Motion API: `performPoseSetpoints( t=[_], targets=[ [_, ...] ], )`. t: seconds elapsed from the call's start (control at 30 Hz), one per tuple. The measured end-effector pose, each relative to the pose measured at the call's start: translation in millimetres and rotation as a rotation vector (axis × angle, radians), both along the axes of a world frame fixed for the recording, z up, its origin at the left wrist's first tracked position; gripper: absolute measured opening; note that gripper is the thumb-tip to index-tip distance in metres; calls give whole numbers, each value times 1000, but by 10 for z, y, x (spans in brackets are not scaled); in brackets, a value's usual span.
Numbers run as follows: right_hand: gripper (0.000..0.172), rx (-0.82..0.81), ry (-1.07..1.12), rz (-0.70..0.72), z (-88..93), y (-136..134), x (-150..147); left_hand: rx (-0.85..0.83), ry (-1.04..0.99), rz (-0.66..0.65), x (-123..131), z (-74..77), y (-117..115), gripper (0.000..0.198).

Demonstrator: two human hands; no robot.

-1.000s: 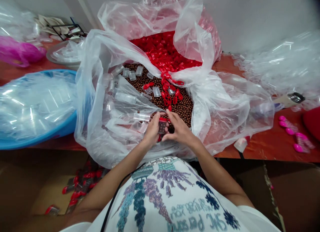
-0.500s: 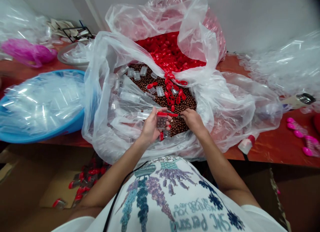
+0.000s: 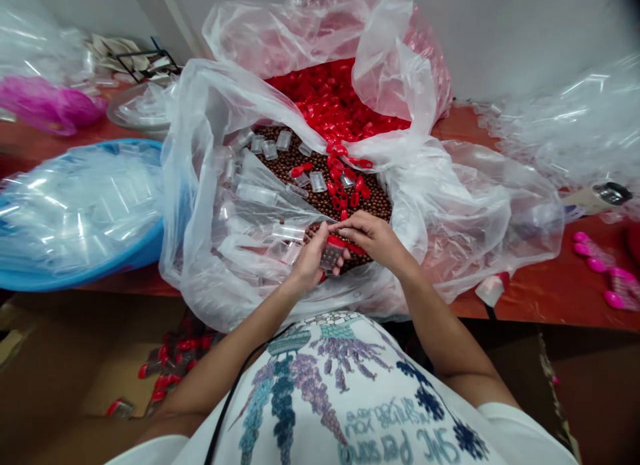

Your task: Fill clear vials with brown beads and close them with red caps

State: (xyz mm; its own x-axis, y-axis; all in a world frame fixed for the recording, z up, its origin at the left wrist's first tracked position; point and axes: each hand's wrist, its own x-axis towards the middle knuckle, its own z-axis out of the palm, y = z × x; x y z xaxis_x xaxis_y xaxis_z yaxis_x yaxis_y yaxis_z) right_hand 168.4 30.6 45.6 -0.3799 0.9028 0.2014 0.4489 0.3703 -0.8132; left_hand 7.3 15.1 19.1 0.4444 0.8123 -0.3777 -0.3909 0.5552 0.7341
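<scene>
One near head-worn view, forward and down onto the left hand and right hand, edges perhaps blurry.

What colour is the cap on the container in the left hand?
The cap is red, clearest in the head view.

Basin left of beads, loose caps on beads, bag behind

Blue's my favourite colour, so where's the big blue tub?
In the head view, the blue tub is at the far left on the red table, beside the see-through bag with brown balls inside.
</scene>
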Motion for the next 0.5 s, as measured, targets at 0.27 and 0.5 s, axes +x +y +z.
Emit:
performPoseSetpoints(
  t=[0.27, 0.5],
  targets=[
    [34, 63, -144, 151, 20, -55, -15, -43, 99, 21, 27, -84, -24, 65],
    [30, 58, -163, 215, 104, -98, -36, 12, 106, -20, 44, -72, -35, 71]
  ],
)
